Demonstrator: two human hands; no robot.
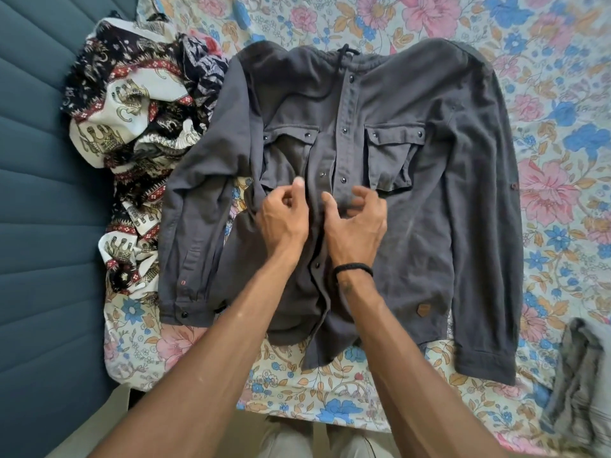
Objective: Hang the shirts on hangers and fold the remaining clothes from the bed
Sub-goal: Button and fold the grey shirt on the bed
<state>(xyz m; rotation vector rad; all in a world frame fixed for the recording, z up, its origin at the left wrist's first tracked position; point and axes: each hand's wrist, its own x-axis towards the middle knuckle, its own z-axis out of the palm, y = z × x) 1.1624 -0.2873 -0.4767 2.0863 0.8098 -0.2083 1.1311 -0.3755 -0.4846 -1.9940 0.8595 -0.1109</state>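
A dark grey long-sleeved shirt [429, 200] with snap buttons and two chest pockets lies front up on the floral bedsheet [562, 94], sleeves spread down both sides. My left hand [284, 216] pinches the left edge of the button placket at chest height. My right hand [355, 219], with a black band on the wrist, has its fingers curled on the right placket edge beside it. Both hands meet at the middle of the shirt, just below a snap. No hanger is in view.
A crumpled pile of black, white and red elephant-print cloth [132, 127] lies left of the shirt. A grey garment [582, 385] sits bunched at the bed's lower right. A blue padded headboard or wall [43, 193] runs along the left.
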